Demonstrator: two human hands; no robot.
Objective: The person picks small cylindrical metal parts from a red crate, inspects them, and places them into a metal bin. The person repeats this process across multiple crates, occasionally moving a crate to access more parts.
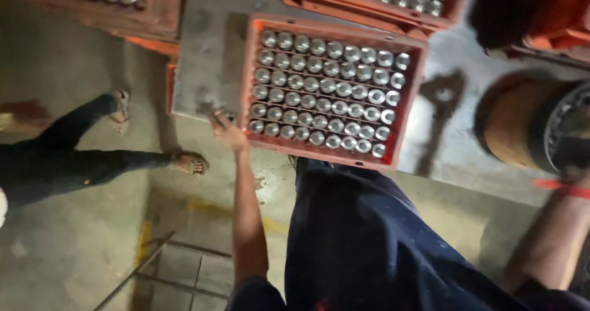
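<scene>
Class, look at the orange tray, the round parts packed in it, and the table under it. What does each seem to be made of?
Tray: likely moulded plastic, matte orange with scuffed rims. Round parts: apparently bare metal, silvery with bright glints. Table: probably steel plate, dull grey and stained. The left hand is at the tray's corner.

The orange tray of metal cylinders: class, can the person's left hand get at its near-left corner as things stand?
Probably yes. The left hand is already at the corner of the orange tray, at the metal table edge, and nothing lies between them.

No packages, labels, signs or screens are in view
</scene>
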